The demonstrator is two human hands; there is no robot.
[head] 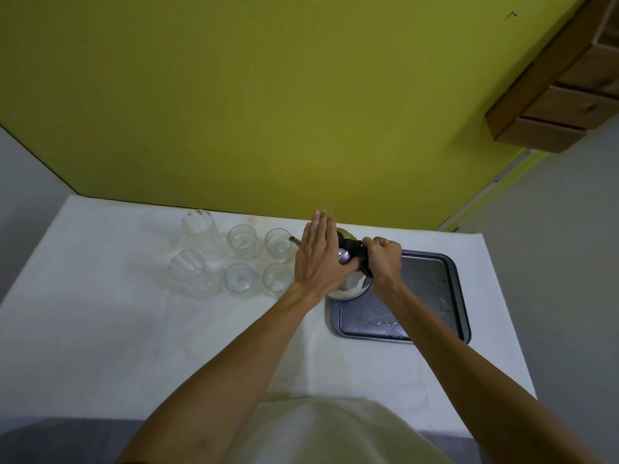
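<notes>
The kettle sits over the tray's far left corner, its base overlapping the tray's rim; I cannot tell whether it rests there or is lifted a little. The right hand grips the black handle, fingers curled tight round it. The left hand lies flat over the lid, fingers straight and together, pressing rather than grasping.

The spout points away from the tray and reaches the rim of the nearest far-row glass. Five more glasses stand further left of the tray on the table, in two rows, the two outermost being taller. Whether any holds water is hard to tell. Drops of water lie along the tray's near edge.

This looks like the start of a pour into that glass, with the lid held down against slipping. The next move calls for a slow tilt from the right wrist, keeping the spout over the glass mouth and the left palm firm on the lid. Tipping too fast would likely send water onto the table between glass and tray.
</notes>
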